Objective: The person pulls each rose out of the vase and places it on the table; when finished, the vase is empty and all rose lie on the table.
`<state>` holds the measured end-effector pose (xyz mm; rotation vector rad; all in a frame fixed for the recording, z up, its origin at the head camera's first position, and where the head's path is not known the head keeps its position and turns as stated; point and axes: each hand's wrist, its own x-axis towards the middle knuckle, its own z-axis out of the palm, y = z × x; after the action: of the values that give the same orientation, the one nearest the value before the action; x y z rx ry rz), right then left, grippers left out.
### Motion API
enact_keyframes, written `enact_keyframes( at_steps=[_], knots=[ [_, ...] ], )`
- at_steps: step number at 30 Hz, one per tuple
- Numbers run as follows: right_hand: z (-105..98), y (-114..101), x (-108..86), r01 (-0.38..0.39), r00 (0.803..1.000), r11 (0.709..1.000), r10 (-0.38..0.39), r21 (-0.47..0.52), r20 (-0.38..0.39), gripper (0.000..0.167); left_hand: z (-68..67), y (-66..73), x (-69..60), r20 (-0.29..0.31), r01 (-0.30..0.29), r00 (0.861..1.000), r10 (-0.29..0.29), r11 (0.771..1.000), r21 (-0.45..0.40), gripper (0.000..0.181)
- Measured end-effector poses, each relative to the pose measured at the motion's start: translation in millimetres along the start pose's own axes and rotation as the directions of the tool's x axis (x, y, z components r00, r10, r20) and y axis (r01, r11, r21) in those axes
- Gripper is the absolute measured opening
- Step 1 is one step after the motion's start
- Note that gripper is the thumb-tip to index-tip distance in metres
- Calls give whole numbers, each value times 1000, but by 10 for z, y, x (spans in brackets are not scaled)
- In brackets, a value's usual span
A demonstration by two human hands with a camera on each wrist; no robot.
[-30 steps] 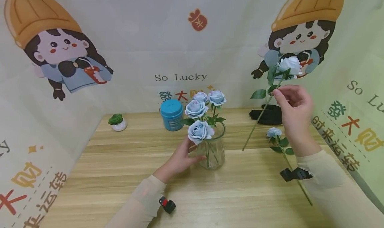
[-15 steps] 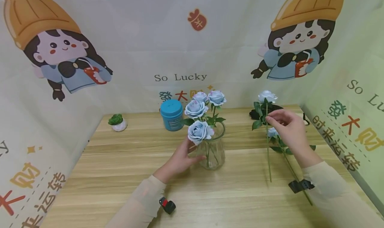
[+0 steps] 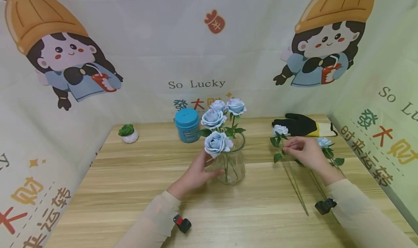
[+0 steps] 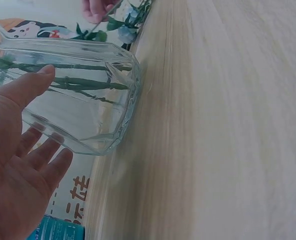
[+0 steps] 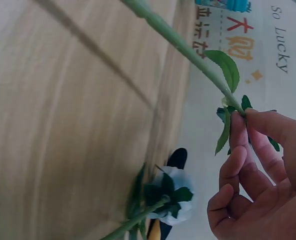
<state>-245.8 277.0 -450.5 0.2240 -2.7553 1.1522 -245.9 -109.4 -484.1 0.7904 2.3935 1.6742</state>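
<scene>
In the head view my left hand (image 3: 197, 173) holds the side of a clear glass vase (image 3: 237, 164), its thumb across the near side. Several pale blue roses (image 3: 218, 143) stand in the vase; their stems (image 4: 88, 82) show through the glass in the left wrist view. Farther right, my right hand (image 3: 307, 152) pinches the stem of a single pale blue rose (image 3: 281, 130) between thumb and fingertips. That stem (image 5: 188, 50) slants down above the tabletop. Beside this hand lies another blue rose (image 3: 324, 143). A further stem (image 3: 318, 184) runs under the right wrist, its bloom hidden.
A black work glove (image 3: 295, 124) with a yellow and white cuff lies at the back right. Behind the vase stands a blue lidded tub (image 3: 187, 124). A small potted succulent (image 3: 128, 133) sits at the back left. Printed cloth (image 3: 147, 52) walls in the wooden table (image 3: 124, 190).
My right hand has come down toward the table with the rose, its bloom sinking from high before the cloth to below the glove. My left hand has stayed at the vase.
</scene>
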Motion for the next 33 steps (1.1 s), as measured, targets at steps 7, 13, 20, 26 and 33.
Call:
enact_keyframes(
  at_steps=[7, 13, 20, 26, 33],
  knots=[
    [113, 121, 21, -3, 1000, 999, 4, -48, 25, 10, 5, -16, 3, 2, 3, 1000, -3, 1000, -2, 92],
    [178, 177, 21, -50, 997, 995, 55, -90, 56, 9, 15, -19, 2, 3, 15, 1000, -15, 1000, -2, 92],
    [212, 176, 3, -76, 991, 992, 87, -103, 104, 9, 16, 1, 0, 2, 16, 1000, -16, 1000, -4, 92],
    [219, 166, 3, -80, 988, 990, 93, -114, 119, 10, 11, -8, 6, -1, 18, 1000, -18, 1000, 1, 91],
    [156, 66, -4, -56, 994, 990, 68, -131, 87, 12, 0, -18, 5, -2, 13, 1000, -13, 1000, 3, 91]
  ],
)
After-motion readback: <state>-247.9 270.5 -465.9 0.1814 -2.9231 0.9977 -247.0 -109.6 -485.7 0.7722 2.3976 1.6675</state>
